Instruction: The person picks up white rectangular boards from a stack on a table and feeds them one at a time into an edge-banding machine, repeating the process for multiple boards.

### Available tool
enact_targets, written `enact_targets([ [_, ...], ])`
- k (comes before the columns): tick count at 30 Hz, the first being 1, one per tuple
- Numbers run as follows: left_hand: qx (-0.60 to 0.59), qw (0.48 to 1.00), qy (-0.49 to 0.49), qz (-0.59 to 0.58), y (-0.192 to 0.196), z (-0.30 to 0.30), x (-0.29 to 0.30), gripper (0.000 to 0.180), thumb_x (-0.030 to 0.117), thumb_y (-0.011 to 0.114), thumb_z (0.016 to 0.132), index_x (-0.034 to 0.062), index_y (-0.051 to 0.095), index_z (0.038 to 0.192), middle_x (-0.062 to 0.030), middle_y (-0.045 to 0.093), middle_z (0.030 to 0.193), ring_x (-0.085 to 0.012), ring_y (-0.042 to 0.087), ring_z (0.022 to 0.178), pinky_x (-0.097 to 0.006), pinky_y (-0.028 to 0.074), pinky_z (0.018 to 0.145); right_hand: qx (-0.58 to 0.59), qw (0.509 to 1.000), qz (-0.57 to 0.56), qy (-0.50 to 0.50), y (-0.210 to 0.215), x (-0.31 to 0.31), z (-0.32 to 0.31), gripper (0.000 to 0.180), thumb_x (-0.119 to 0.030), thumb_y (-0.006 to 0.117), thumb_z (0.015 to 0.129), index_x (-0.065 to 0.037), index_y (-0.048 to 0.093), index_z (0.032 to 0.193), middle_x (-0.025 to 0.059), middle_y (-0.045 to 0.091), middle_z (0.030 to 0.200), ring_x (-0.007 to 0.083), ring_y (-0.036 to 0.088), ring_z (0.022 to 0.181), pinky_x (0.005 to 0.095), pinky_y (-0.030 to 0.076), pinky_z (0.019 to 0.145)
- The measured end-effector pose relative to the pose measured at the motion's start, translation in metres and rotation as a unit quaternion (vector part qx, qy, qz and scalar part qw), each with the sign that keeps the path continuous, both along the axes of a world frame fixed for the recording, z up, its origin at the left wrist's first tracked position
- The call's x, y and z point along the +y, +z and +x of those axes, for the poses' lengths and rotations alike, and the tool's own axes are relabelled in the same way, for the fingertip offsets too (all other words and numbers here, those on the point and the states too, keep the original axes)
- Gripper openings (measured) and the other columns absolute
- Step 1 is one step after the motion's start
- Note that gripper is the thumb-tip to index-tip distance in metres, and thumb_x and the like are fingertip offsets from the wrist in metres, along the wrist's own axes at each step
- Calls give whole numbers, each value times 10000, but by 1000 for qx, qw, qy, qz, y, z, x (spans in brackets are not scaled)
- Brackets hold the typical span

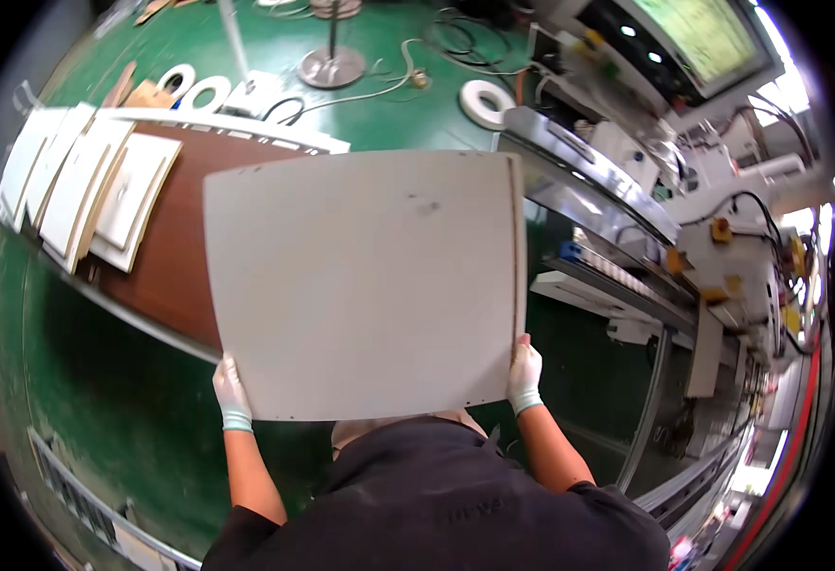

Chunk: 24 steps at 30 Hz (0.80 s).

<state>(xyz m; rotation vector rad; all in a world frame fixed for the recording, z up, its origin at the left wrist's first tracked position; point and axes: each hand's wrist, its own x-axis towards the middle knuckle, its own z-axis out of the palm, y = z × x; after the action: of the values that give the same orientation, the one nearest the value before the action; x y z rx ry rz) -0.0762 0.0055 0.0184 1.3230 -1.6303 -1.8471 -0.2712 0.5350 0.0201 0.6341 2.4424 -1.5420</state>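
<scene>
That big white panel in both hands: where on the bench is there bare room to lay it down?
The green bench top left of the left hand, below the brown board, looks bare. The brown board's middle is free too. Crowded: the stack of white panels at far left, tape rolls and cables at the back, the machine at right.

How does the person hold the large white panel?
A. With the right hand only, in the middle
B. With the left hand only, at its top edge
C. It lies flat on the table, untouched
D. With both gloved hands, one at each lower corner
D: the left hand and the right hand, both in white gloves, grip the lower corners of the large white panel.
</scene>
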Motion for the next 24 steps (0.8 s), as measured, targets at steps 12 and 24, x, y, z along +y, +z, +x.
enact_targets([
  [12, 78, 925, -373, 11, 31, -222, 119, 410, 353, 565, 1038, -49, 628, 985, -15, 591, 851, -97, 515, 792, -288, 465, 709, 26, 948, -271, -165, 47, 202, -5, 443, -372, 484, 1068, 30, 637, 1176, 102, 669, 1094, 205, 615, 997, 342, 478, 905],
  [24, 70, 918, -382, 83, 18, -261, 278, 451, 366, 478, 1067, -61, 613, 1119, -61, 615, 967, -144, 562, 853, -304, 487, 765, -75, 855, -489, -158, -20, 58, 48, 567, -432, 562, 1008, -22, 511, 1396, 115, 573, 1369, 248, 511, 1284, 386, 415, 1087],
])
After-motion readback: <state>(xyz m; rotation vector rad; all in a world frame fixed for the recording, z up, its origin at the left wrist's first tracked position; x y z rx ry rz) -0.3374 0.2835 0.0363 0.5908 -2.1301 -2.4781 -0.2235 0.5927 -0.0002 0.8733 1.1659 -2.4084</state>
